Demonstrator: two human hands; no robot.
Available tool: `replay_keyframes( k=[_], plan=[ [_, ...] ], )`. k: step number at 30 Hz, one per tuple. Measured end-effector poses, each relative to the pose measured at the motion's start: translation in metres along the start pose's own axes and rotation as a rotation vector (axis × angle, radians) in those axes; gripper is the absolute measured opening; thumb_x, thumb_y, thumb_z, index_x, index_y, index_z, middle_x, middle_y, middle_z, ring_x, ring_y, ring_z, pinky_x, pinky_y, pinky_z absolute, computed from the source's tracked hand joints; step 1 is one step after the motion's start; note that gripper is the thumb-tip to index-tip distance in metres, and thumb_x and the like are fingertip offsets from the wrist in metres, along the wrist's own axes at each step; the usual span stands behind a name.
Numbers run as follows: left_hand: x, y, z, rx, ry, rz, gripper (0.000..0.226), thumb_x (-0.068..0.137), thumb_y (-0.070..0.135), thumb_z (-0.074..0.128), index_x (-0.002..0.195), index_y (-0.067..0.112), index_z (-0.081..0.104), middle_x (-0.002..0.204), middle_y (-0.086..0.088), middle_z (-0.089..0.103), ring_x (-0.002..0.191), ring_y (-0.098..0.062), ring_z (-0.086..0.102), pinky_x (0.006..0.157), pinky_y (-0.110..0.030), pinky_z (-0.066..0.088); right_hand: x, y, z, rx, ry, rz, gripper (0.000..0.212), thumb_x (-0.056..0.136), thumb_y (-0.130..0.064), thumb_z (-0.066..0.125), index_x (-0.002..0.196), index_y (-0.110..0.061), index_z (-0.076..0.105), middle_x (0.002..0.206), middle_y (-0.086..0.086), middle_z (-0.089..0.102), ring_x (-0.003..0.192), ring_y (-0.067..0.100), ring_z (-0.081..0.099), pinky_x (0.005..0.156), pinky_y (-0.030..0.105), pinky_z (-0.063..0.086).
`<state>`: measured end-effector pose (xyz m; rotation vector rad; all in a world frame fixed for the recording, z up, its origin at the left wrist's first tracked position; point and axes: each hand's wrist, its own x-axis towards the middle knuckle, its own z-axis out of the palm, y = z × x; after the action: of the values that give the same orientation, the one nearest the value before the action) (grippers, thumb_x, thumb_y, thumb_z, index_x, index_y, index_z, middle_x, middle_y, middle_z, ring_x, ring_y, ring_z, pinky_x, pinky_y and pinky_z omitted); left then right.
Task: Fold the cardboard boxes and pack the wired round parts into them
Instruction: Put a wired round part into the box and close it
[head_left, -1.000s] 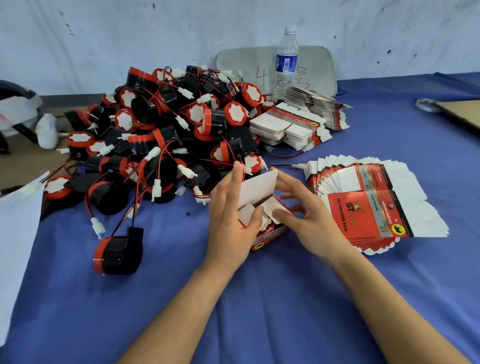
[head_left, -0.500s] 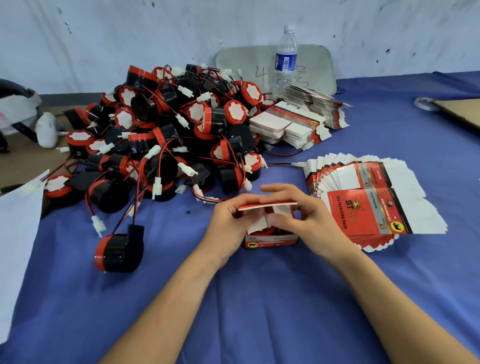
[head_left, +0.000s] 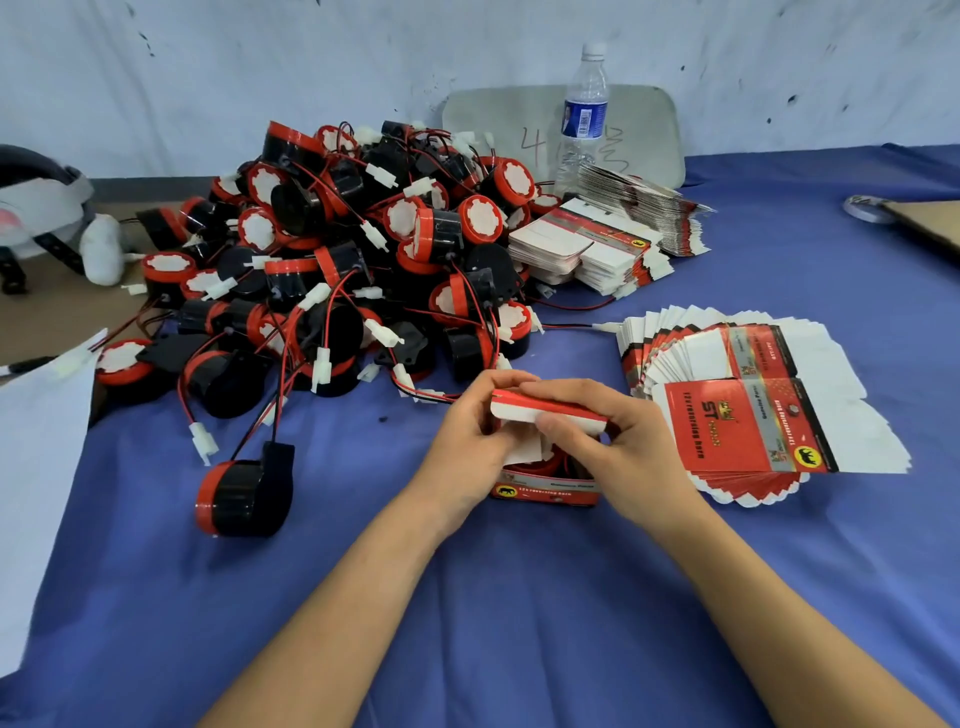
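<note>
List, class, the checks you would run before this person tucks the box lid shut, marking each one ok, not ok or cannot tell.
1. The box stands upright on the blue cloth: ok.
2. The left hand and the right hand both pinch the lid flap: ok.
3. A round part sits inside the box: ok, its red rim shows in the opening.
4. The wire is tucked fully inside: cannot tell, the hands hide it.
5. The side flap is folded in: cannot tell, only a white piece shows under the lid flap.
6. The lid flap is closed: not ok, it is raised above the opening.
</note>
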<state>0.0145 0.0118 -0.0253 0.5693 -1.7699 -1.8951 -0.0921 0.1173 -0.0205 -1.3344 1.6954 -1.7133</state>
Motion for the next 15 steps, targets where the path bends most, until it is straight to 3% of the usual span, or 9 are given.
replay_keyframes(
  k=[2,4,7,10,12,15],
  plan=[
    [-0.003,-0.004,0.007,0.021,0.122,0.017,0.033,0.093,-0.004,0.055,0.111,0.023,0.053,0.097,-0.002,0.067,0.091,-0.010,0.062,0.084,-0.027,0.051,0.001,0.001,0.002,-0.043,0.050,-0.023,0.025,0.086,-0.016,0.066,0.105,-0.033,0.069,0.099,-0.016,0.073,0.097,0.004,0.067,0.083,0.018,0.051],
    [-0.009,-0.008,0.017,0.115,0.332,0.117,0.031,0.090,-0.003,0.059,0.105,0.022,0.049,0.103,-0.003,0.063,0.093,-0.005,0.059,0.081,-0.018,0.049,0.002,0.002,0.006,-0.061,0.113,-0.051,0.028,0.087,-0.014,0.066,0.105,-0.035,0.067,0.095,-0.027,0.070,0.092,-0.003,0.066,0.079,0.011,0.049],
    [-0.018,-0.015,0.028,0.493,0.509,0.395,0.020,0.085,0.000,0.062,0.091,0.015,0.050,0.099,0.002,0.052,0.092,-0.008,0.055,0.078,-0.018,0.044,-0.001,0.008,0.012,-0.137,0.269,-0.064,0.032,0.089,-0.011,0.066,0.112,-0.033,0.065,0.092,-0.022,0.070,0.082,-0.005,0.064,0.073,0.008,0.046],
    [-0.023,-0.017,0.034,0.618,0.366,0.542,0.013,0.083,0.008,0.057,0.093,0.016,0.056,0.102,0.007,0.049,0.094,-0.014,0.055,0.082,-0.030,0.047,0.001,0.013,0.011,-0.296,0.400,-0.091,0.035,0.089,-0.012,0.066,0.117,-0.033,0.064,0.086,-0.017,0.066,0.080,0.005,0.060,0.071,0.015,0.044],
    [-0.025,-0.014,0.035,0.623,0.242,0.542,0.018,0.085,0.016,0.051,0.101,0.020,0.058,0.108,0.007,0.053,0.102,-0.015,0.056,0.087,-0.037,0.048,0.002,0.014,0.008,-0.357,0.432,-0.135,0.034,0.089,-0.009,0.066,0.117,-0.029,0.066,0.093,-0.014,0.068,0.087,0.014,0.059,0.075,0.020,0.046],
    [-0.024,-0.014,0.031,0.685,0.219,0.521,0.024,0.085,0.023,0.049,0.102,0.018,0.066,0.107,0.006,0.057,0.106,-0.014,0.055,0.095,-0.045,0.044,0.003,0.014,0.005,-0.320,0.427,-0.134,0.033,0.090,-0.008,0.065,0.116,-0.028,0.068,0.100,-0.012,0.070,0.093,0.016,0.059,0.079,0.019,0.045]
  ],
)
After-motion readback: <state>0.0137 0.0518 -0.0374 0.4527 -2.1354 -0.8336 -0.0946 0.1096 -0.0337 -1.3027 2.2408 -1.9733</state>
